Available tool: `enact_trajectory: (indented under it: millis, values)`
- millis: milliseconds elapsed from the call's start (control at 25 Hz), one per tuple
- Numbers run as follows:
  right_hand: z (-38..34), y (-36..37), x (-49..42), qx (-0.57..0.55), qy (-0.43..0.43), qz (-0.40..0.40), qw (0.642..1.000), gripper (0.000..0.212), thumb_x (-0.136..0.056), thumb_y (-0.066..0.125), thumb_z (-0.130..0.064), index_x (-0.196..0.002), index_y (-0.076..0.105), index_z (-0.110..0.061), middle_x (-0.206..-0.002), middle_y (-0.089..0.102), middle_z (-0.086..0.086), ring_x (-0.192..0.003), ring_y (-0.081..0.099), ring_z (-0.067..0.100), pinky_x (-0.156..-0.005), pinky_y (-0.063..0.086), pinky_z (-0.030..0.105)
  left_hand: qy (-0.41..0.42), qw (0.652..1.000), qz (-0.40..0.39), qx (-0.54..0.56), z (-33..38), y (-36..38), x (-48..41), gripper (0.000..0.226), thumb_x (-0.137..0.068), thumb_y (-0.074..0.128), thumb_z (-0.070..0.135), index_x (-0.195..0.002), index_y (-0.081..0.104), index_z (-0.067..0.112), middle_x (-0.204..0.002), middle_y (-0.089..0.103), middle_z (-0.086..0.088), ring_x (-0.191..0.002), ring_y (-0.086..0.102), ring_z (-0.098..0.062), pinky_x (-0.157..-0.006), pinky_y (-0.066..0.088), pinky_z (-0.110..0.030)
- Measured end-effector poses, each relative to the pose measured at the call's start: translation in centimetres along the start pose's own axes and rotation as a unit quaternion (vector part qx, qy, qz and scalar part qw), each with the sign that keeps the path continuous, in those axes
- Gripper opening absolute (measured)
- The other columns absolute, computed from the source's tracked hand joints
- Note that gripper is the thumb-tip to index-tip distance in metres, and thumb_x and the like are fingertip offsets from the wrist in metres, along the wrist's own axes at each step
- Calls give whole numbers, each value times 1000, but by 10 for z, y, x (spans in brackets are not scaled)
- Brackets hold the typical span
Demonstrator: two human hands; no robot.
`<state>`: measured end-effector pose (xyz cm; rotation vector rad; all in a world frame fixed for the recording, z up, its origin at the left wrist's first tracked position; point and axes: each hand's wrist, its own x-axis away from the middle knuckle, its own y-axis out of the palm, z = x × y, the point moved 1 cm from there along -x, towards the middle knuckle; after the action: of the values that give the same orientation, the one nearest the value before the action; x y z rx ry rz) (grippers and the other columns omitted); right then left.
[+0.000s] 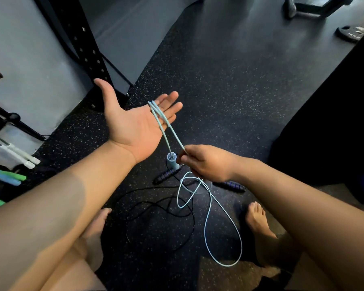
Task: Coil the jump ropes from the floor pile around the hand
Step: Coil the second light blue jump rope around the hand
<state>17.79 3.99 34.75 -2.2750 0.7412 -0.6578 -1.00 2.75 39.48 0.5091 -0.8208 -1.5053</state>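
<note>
My left hand is held out flat, palm up, fingers straight. A light blue jump rope is looped a few times around its fingers. One strand drops to a light blue handle hanging below the palm. My right hand pinches another strand just under the left hand. The remaining blue rope falls in loose loops to the floor between my bare feet. A black jump rope with dark purple-ringed handles lies tangled on the floor beneath.
Black speckled rubber floor all around. A black perforated rack upright stands at the upper left. Green, blue and white foam handles lie at the left edge. A weight plate lies at the far right, beside a dark block.
</note>
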Motion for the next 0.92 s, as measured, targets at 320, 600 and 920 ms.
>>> enact_trajectory:
  millis: [320,600,920]
  values:
    - [-31,-29,7,174,-108,66,977,29,-102,51,-32,-78,56,-18,-58,42,-9,-53,38,13,-56,24,28,-113,945,6,-308,-18,-14,-5,140,-65,-4,96,-157,22,-6,-141,62,-15,-135,55,-23,-127,15,-48]
    - [-18,-66,14,46,-136,125,982,23,-83,79,-39,-85,71,-18,-72,69,-5,-63,61,7,-60,46,22,-277,867,-190,-367,-24,2,12,142,-64,-8,96,-124,60,-13,-113,71,-25,-118,65,-37,-112,40,-41]
    - [22,-46,4,-157,-48,173,971,43,-99,52,-47,-84,62,-8,-65,52,11,-58,51,20,-57,46,47,-209,963,-113,-130,-14,15,10,117,-61,8,105,-88,63,5,-64,51,0,-71,63,-26,-85,55,-33]
